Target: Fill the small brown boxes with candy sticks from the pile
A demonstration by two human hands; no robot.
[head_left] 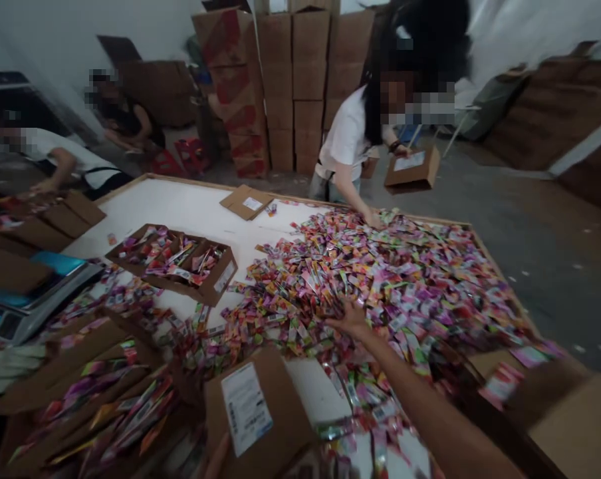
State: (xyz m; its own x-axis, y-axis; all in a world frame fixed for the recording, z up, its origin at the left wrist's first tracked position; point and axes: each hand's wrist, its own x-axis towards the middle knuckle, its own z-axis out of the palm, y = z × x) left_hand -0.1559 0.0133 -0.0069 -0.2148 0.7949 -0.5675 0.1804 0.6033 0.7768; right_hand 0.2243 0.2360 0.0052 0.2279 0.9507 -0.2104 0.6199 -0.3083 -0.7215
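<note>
At the bottom centre, my left hand (pixel 217 458) grips the side of a small cardboard box (pixel 285 399); a white printed label faces up on it, and only part of the hand shows. My right arm stretches forward over the table. At its end my right hand (pixel 351 319) touches a wide heap of small, brightly coloured packets (pixel 405 279), fingers spread. The fingertips are slightly blurred, and I make out nothing held in them.
Left of centre is a divided carton (pixel 221 283) of packets. An open carton (pixel 96 399) fills the lower left beside a scale (pixel 16 319). Across the white table (pixel 191 203), a person (pixel 343 143) reaches into the heap, holding a box. Two people are at left; stacked cartons (pixel 295 86) stand behind.
</note>
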